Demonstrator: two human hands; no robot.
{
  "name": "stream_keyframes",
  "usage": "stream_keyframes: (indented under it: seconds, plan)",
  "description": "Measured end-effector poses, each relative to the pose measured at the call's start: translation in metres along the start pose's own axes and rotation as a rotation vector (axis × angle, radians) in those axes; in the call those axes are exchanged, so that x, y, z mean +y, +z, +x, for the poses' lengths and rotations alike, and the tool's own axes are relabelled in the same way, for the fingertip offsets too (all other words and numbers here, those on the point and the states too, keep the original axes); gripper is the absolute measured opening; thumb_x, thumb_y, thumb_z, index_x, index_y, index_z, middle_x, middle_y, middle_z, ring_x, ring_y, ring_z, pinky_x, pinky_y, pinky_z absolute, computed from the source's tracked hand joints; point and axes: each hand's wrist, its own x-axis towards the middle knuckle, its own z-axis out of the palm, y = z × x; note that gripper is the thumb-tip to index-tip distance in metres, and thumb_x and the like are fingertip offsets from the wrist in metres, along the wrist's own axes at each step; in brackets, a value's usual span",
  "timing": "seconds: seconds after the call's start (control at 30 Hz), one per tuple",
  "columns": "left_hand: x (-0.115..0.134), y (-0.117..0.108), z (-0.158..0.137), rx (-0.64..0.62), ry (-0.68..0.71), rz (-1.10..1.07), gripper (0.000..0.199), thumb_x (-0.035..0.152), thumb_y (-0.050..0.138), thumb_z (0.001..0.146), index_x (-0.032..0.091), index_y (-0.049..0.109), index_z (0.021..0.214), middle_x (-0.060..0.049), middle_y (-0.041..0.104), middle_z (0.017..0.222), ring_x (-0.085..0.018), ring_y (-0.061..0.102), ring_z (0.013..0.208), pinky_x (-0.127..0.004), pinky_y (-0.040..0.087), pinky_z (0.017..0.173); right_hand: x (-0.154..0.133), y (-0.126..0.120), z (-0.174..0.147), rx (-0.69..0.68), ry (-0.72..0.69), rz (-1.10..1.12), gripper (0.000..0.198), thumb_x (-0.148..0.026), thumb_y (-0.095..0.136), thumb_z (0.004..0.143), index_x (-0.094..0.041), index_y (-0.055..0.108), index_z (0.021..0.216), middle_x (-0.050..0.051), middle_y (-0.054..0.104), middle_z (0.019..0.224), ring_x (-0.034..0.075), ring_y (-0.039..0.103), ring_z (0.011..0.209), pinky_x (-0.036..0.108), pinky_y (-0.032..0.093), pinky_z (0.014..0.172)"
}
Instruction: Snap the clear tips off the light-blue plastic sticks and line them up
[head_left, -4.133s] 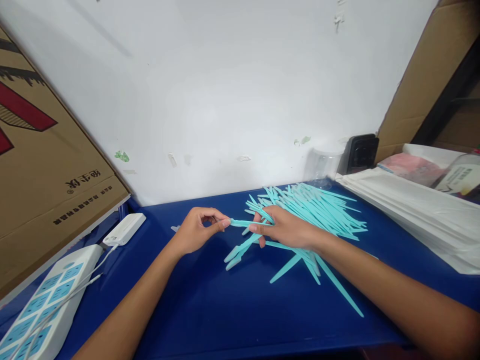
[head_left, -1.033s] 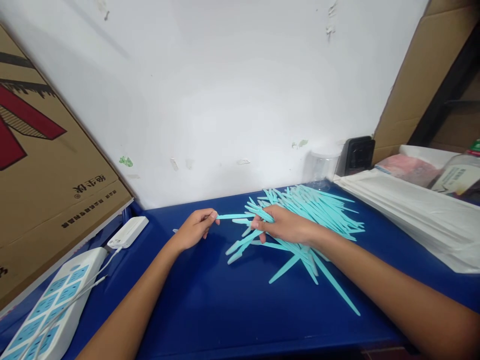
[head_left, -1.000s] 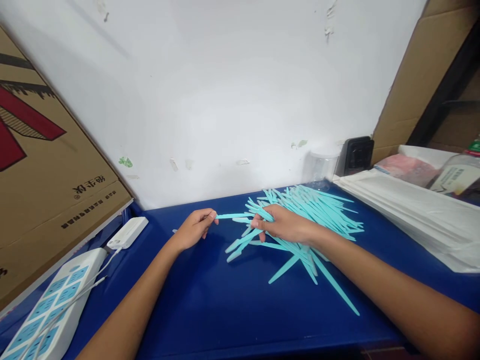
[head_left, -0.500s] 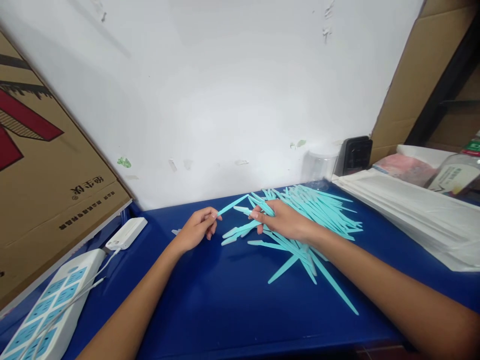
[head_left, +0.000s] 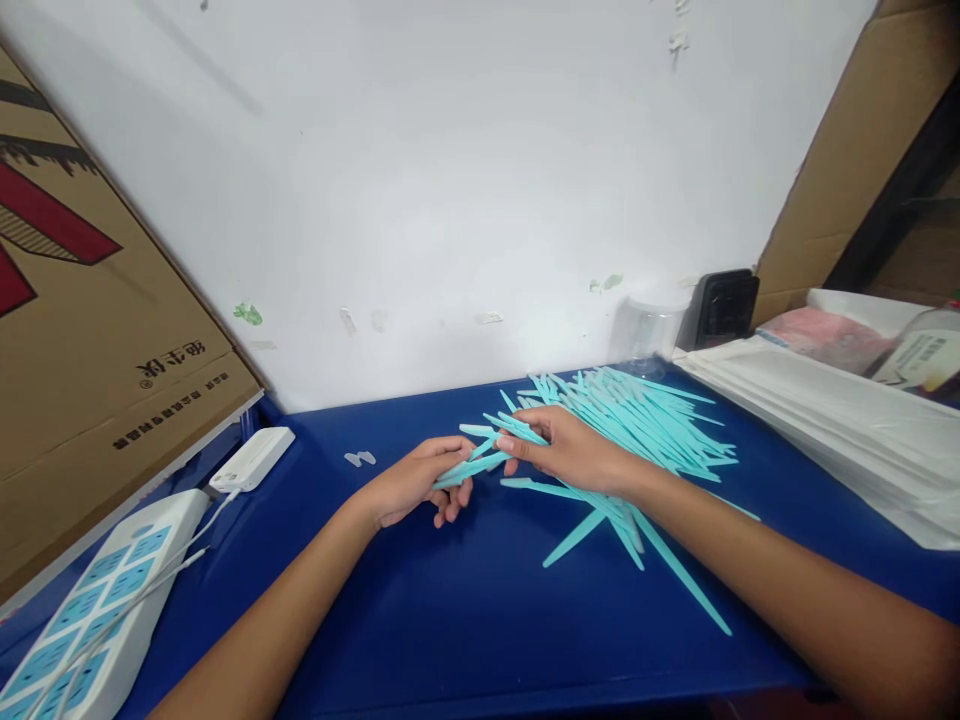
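Several slim turquoise eyebrow razors (head_left: 472,466) stretch between my two hands above the blue table. My left hand (head_left: 424,478) closes its thumb and fingers on their left ends. In my right hand (head_left: 555,445) a few more razors are pinched, their tips pointing left. Two small clear blade caps (head_left: 360,458) lie on the table just beyond my left hand. Behind and to the right of my right hand spreads a big loose pile of the same razors (head_left: 637,415). Others lie scattered under my right wrist, one long razor (head_left: 686,580) pointing towards the front edge.
On the left are a white power strip (head_left: 90,610) with cables, a white adapter (head_left: 253,458) and a printed cardboard box (head_left: 97,330). A clear plastic jar (head_left: 649,335) stands by the wall, near a black object (head_left: 724,305). White plastic packaging (head_left: 817,430) covers the right side.
My left hand has moved right, close to my right hand, and now grips several razors rather than one. The clear caps behind it have come into fuller view.
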Motion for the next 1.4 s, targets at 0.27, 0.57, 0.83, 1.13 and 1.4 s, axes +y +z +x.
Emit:
stream_keyframes:
  seconds: [0.27, 0.57, 0.83, 1.13, 1.4]
  plan:
    - [0.000, -0.002, -0.001, 0.045, -0.013, -0.043, 0.040, 0.058, 0.060, 0.097, 0.021, 0.048, 0.088, 0.008, 0.030, 0.064, -0.005, 0.020, 0.048, -0.019, 0.012, 0.043, 0.005, 0.005, 0.002, -0.015, -0.007, 0.042, 0.048, -0.066, 0.057, 0.095, -0.020, 0.069, 0.100, 0.005, 0.076, 0.084, 0.017, 0.055, 0.068, 0.030, 0.037, 0.063]
    - [-0.008, -0.007, 0.003, 0.026, 0.017, -0.093, 0.040, 0.057, 0.064, 0.095, 0.020, 0.047, 0.089, 0.007, 0.035, 0.066, -0.004, 0.021, 0.048, -0.018, 0.018, 0.043, 0.011, 0.005, 0.002, 0.035, 0.083, 0.082, 0.043, -0.064, 0.061, 0.093, -0.021, 0.056, 0.094, 0.003, 0.059, 0.098, 0.021, 0.070, 0.082, 0.031, 0.049, 0.072]
    - [-0.009, -0.004, 0.004, 0.006, 0.021, -0.114, 0.052, 0.069, 0.046, 0.098, 0.019, 0.059, 0.099, 0.007, 0.034, 0.062, -0.005, 0.019, 0.045, -0.020, 0.017, 0.040, 0.007, 0.005, 0.003, 0.020, -0.016, 0.045, 0.053, -0.069, 0.063, 0.087, -0.023, 0.045, 0.070, -0.003, 0.036, 0.075, 0.014, 0.038, 0.067, 0.029, 0.045, 0.062]
    - [-0.005, 0.001, 0.001, 0.017, 0.027, 0.041, 0.046, 0.063, 0.064, 0.092, 0.018, 0.063, 0.098, 0.007, 0.032, 0.062, -0.006, 0.025, 0.049, -0.022, 0.016, 0.044, 0.008, 0.005, 0.002, -0.048, -0.022, 0.001, 0.051, -0.063, 0.064, 0.091, -0.021, 0.051, 0.065, -0.006, 0.032, 0.057, 0.011, 0.041, 0.049, 0.028, 0.031, 0.051]
    - [-0.010, -0.008, 0.004, 0.095, 0.077, 0.013, 0.048, 0.062, 0.065, 0.092, 0.016, 0.066, 0.104, 0.008, 0.034, 0.060, -0.006, 0.026, 0.049, -0.022, 0.020, 0.045, 0.006, -0.001, 0.003, 0.110, 0.032, -0.032, 0.049, -0.066, 0.058, 0.092, -0.019, 0.069, 0.082, -0.003, 0.050, 0.060, 0.015, 0.052, 0.051, 0.028, 0.037, 0.050]
